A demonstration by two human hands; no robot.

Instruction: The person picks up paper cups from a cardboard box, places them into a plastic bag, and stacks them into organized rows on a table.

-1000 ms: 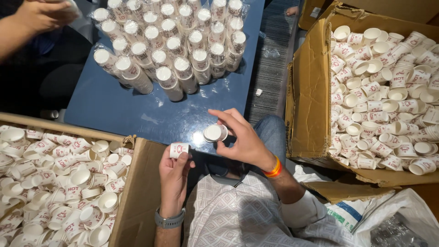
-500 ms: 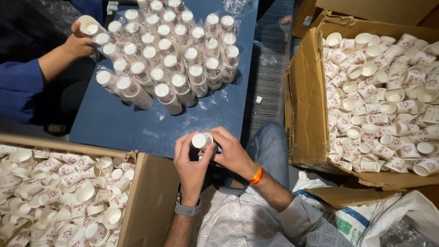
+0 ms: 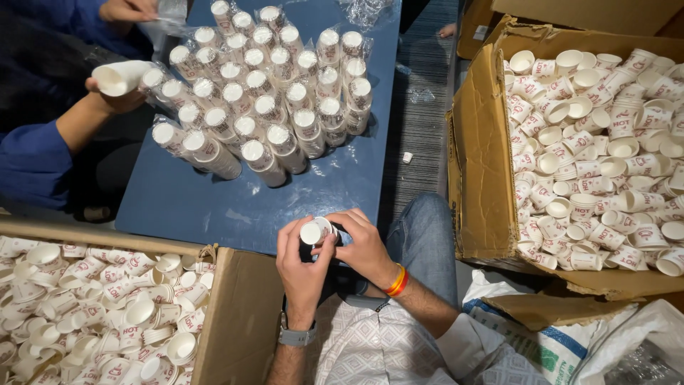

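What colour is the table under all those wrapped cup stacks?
Blue. The table shows plainly in the head view, beneath the wrapped cup stacks.

- White small paper cup (image 3: pixel 311 232) with red print, between the left hand (image 3: pixel 303 267) and right hand (image 3: pixel 367 249).
- Deep blue counter (image 3: pixel 214 207), matte and plain.
- White cup stacks (image 3: pixel 267 93) in clear glossy wrap, lying on the blue.
- Brown cardboard on the right box (image 3: pixel 474 164), filled with white loose cups (image 3: pixel 598 142) bearing red markings.
- Same brown on the left box (image 3: pixel 228 321), same white-and-red cups inside.
- Orange and red wristband (image 3: pixel 397 281) on the right wrist.
- Grey watch strap (image 3: pixel 296 336) on the left wrist.
- Pale shirt (image 3: pixel 385 349) with a fine grey diamond pattern.
- Faded blue jeans (image 3: pixel 424 239).
- Bright blue sleeve (image 3: pixel 32 160) on a co-worker's arm.
- White sack (image 3: pixel 563 349) with green and blue print.
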